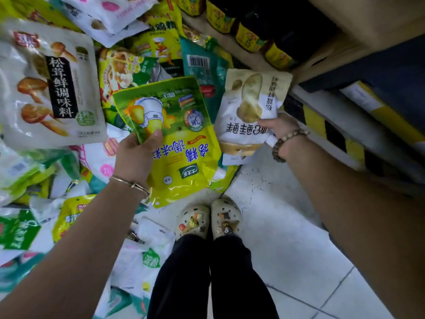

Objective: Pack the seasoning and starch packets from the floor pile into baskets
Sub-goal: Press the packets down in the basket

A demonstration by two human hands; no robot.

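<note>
I grip two packets: one yellow-green packet in my left hand, one white-and-beige packet in my right hand. The floor pile holds more than I can count (many overlap or blur). Two bracelets: one thin bangle, one bead bracelet. Two cream clogs. At least three yellow-labelled bottles.

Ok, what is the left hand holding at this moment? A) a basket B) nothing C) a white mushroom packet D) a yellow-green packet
D: the left hand grips the yellow-green packet with its thumb on the front, while the right hand holds the white packet.
</note>
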